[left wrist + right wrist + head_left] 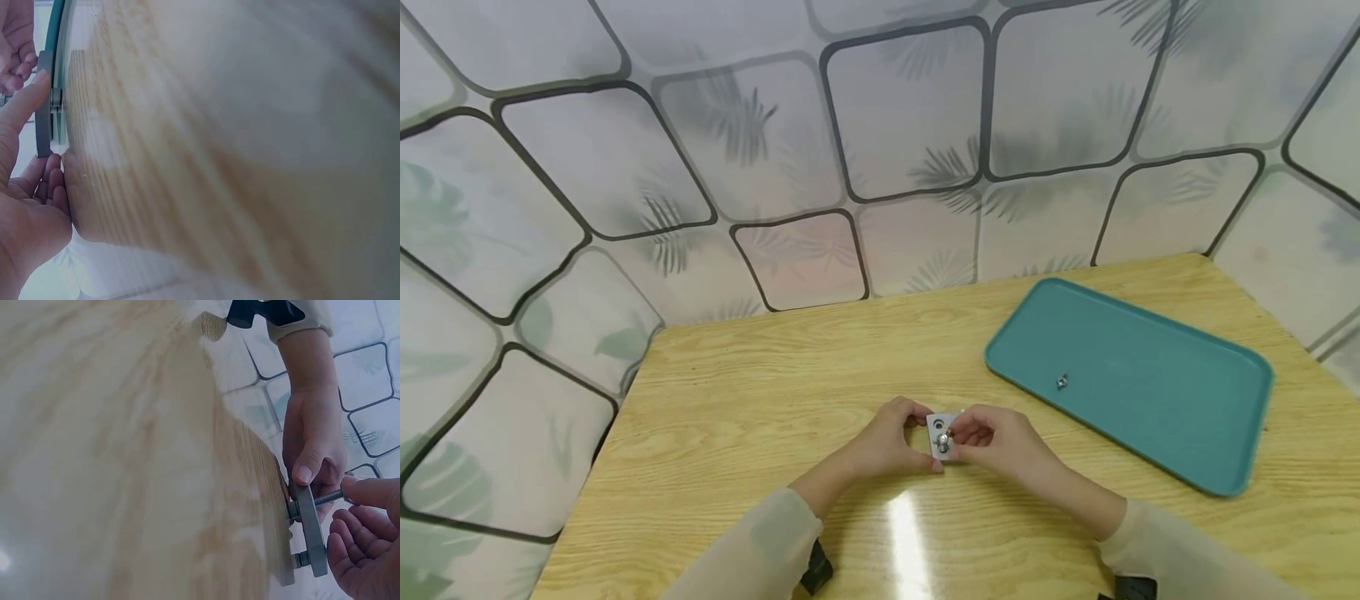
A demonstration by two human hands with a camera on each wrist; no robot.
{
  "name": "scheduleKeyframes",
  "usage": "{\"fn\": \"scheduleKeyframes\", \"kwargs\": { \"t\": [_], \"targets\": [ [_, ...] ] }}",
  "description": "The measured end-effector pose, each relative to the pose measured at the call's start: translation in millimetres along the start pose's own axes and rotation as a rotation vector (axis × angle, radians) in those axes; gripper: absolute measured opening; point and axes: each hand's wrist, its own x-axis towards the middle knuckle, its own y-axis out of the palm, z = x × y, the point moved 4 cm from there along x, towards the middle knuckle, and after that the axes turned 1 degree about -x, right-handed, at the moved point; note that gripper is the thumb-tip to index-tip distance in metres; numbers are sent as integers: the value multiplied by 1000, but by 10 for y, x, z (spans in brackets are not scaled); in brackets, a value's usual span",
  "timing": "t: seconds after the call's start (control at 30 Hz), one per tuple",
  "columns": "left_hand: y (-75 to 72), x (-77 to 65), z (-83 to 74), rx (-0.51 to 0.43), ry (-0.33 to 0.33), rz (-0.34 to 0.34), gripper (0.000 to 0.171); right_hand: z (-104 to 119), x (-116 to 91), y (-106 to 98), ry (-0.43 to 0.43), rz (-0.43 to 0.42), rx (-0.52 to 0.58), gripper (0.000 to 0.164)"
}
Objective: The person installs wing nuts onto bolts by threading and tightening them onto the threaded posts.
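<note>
A small grey metal plate [935, 420] with a round hole stands off the table between both hands. My left hand [887, 442] grips its edges between thumb and fingers. A threaded bolt [329, 497] sticks out of one face of the plate [314, 544], and bolt heads [301, 559] show on the opposite face. At the bolt's free end, the thumb and finger of my right hand [1000, 442] pinch a small shiny wing nut [943, 441], mostly covered by the fingertips. The right hand's other fingers curl loosely beside the plate in the right wrist view.
A teal tray [1165, 375] lies to the right on the wooden table [760, 392], and a small metal wing nut [1062, 381] rests near its left edge. Patterned cloth [910, 117] hangs behind the table and along its sides.
</note>
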Motion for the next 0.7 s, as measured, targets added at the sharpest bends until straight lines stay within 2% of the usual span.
{"fn": "scheduleKeyframes", "kwargs": {
  "t": [0.23,0.37,0.7],
  "targets": [
    [-1,4,4,20,7,0,68,-3,-41,0,-10,31,-7,13],
    [-4,5,-1,22,16,-2,67,-8,-31,-6,0,11,-21,12],
    [-3,16,10,24,38,8,64,0,18,-14,-5,-6,26,25]
  ]
}}
